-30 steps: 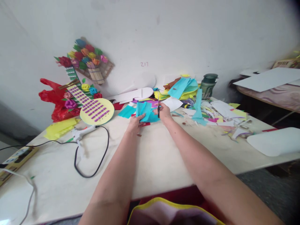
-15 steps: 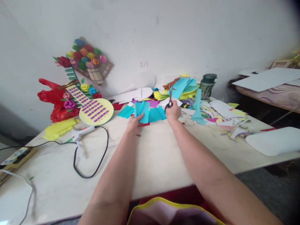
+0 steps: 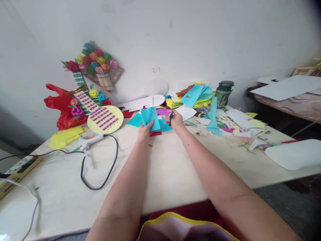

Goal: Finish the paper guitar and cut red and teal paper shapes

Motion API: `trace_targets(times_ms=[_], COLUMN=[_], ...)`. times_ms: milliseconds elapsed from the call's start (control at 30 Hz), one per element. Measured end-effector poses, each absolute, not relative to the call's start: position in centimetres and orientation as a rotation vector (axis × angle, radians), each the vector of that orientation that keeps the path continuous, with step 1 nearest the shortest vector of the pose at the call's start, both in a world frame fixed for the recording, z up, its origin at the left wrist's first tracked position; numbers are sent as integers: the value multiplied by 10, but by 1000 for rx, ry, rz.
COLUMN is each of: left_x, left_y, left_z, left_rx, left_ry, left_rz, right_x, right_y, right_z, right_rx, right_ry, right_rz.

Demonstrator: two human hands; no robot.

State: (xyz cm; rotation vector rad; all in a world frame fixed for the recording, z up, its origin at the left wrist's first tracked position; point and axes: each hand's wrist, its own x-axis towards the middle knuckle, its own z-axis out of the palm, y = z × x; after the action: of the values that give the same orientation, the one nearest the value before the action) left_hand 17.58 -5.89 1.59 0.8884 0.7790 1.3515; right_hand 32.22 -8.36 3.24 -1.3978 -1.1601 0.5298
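Observation:
My left hand (image 3: 144,131) pinches a folded piece of turquoise crepe paper (image 3: 150,117), its thumb on top. My right hand (image 3: 177,121) is closed round a pair of scissors (image 3: 171,115) with dark handles, blades pointing up and away from me. The hand is just right of the held paper and apart from it. More turquoise paper (image 3: 134,119) lies on the table beneath and beside the held piece. A bit of red paper (image 3: 156,133) shows under it.
A glue gun (image 3: 91,142) with a looped black cable and a yellow paper guitar (image 3: 105,119) lie to the left. Coloured paper (image 3: 195,95) is heaped at the back by a green bottle (image 3: 224,93). Scraps (image 3: 235,122) and a white sheet (image 3: 297,154) cover the right side.
My right hand has moved left with the scissors, closer to the held paper. The paper in my left hand has tilted slightly. The whole view has shifted a little.

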Motion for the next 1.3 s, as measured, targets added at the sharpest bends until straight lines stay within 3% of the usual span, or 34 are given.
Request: trace_targets(times_ms=[133,633,1300], left_x=[178,150,142], left_y=[-61,-33,-38], left_z=[17,8,14], left_rx=[877,772,806], left_ry=[759,753,692], left_rz=[1357,1488,1323], right_x=[301,325,330], right_y=[-84,-73,-82], right_z=[32,20,26], right_rx=[-1156,-1204,-1089], right_ry=[-1081,-1069,-1112], right_rz=[866,721,868])
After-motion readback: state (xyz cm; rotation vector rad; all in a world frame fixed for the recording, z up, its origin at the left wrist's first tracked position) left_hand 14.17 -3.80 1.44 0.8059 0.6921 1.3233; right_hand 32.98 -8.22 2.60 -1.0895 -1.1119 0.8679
